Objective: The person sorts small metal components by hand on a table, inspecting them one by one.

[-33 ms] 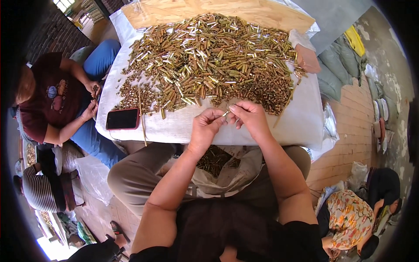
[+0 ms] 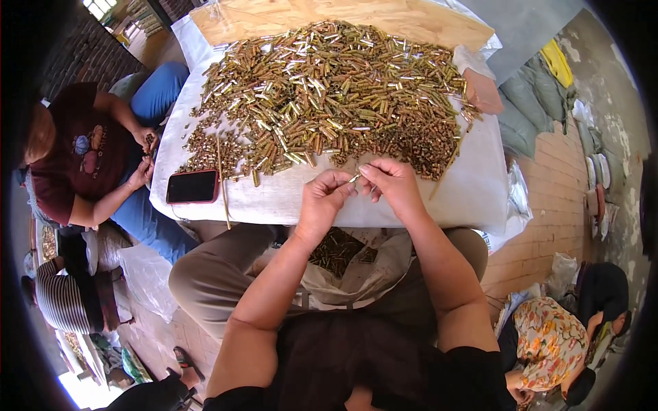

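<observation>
Over the table's near edge, my left hand [image 2: 321,200] and my right hand [image 2: 393,183] meet in a pinch. Between their fingertips sits a small brass-coloured metal piece [image 2: 354,178], mostly covered by the fingers; its exact kind is too small to make out. Just beyond my hands spreads a large heap of slim brass-coloured metal pieces [image 2: 329,89], like short bolts or sleeves. Smaller short metal pieces [image 2: 426,142] are piled at its near right, and similar small pieces [image 2: 205,152] at its near left.
A phone [image 2: 192,187] lies at the table's left, beside a thin stick [image 2: 223,185]; another stick [image 2: 447,172] lies right. A wooden board [image 2: 343,15] backs the heap. Below, an open sack [image 2: 336,291] holds metal pieces. A co-worker [image 2: 82,157] sits left; others work behind.
</observation>
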Demonstrator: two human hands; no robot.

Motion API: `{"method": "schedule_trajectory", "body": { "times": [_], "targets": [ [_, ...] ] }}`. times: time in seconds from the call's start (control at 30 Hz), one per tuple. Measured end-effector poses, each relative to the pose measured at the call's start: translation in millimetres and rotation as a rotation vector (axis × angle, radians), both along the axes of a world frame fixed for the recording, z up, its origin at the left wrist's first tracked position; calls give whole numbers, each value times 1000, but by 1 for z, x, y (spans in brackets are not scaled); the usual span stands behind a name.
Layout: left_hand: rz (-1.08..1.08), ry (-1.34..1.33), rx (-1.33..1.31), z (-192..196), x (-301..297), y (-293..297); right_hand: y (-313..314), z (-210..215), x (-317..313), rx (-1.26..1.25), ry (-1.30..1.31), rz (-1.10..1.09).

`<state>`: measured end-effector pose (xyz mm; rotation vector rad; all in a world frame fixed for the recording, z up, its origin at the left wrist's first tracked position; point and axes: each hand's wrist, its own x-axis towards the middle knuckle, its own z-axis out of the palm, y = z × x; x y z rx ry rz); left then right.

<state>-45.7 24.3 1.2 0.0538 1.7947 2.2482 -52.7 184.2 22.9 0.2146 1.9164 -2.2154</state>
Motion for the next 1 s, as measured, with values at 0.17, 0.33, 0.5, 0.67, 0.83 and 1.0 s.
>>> {"method": "schedule_trajectory", "body": {
  "times": [0.17, 0.33, 0.5, 0.67, 0.83, 1.0],
  "targets": [
    [-30, 1, 4, 3, 1, -1, 2, -2, -1, 60, 1, 11],
    [-54, -33, 13, 6, 2, -2, -1, -2, -1, 226, 83, 4],
    [-69, -67, 29, 6, 3, -3, -5, -6, 2, 461, 269, -40],
    [-29, -137, 5, 9, 10, -2, -14, -8, 14, 729, 469, -71],
    [-4, -84, -79, 3, 14, -5, -20, -11, 19, 911, 638, -21],
    [-386, 203, -451, 9, -4, -30, -5, -24, -5, 1220, 562, -40]
  ]
}}
